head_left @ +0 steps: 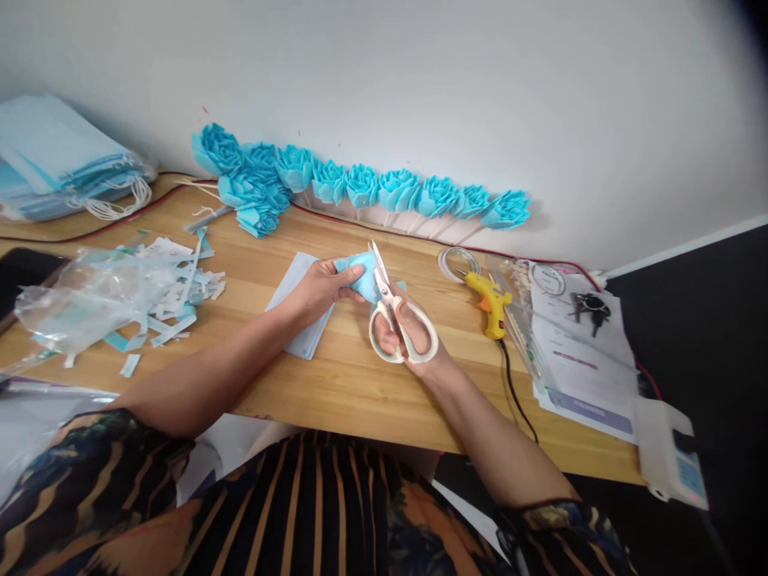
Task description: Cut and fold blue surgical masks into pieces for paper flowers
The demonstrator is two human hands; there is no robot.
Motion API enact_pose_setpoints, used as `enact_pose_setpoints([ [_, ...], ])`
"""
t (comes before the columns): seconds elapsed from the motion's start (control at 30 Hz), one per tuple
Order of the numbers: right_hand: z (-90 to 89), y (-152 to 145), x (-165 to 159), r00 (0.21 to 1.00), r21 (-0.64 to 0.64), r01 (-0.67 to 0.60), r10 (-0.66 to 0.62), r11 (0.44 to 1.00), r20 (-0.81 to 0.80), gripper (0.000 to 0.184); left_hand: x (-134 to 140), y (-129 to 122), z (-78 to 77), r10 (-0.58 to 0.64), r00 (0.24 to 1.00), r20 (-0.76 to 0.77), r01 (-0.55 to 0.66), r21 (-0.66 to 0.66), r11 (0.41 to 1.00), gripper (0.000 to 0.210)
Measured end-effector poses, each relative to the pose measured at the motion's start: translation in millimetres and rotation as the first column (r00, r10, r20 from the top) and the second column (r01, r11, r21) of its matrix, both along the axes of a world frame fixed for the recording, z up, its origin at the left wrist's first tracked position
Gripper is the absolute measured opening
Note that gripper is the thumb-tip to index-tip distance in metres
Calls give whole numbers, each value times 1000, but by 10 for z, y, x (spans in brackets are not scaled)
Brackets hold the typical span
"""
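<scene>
My left hand (327, 286) pinches a small folded piece of light blue fabric (365, 276) above the middle of the table. In my right hand (414, 328) is a pair of scissors (423, 340) with white loop handles, fingers through the loops. The scissor blades point up and away from me, along the right edge of the blue piece; whether they are cutting into it I cannot tell. Beneath my left hand lies a stack of pale blue sheets (309, 340), partly covered by the hand and wrist.
Blue fabric roses (362, 186) on sticks lean along the wall. At left are blue-white scraps (180, 308), a clear plastic bag (78, 308) and a pile of masks (60, 152). A yellow glue gun (489, 302), tape roll (459, 264), papers (579, 352) and keys (591, 308) lie right.
</scene>
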State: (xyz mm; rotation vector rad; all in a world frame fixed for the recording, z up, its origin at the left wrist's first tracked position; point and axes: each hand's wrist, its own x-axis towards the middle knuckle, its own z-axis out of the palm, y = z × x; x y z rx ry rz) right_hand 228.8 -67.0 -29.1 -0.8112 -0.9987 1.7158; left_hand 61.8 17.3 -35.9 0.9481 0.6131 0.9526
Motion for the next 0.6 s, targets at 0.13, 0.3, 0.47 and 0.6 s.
enact_pose_setpoints([
  [0.13,19,-18,1,998,-13,-59,59,998,-26,54,-5,0,-11,21,1000,-21,-21,16,1000,38],
  [0.3,27,-8,12,998,-21,-61,60,998,-27,50,3,-57,37,2,994,-106,8,95,995,37],
  [0.47,6,7,34,997,21,-55,57,998,-54,44,21,-89,61,-8,989,-150,25,112,993,38],
  [0.6,-6,7,47,998,29,-26,27,999,-51,46,21,-63,30,-17,994,-106,23,60,998,40],
])
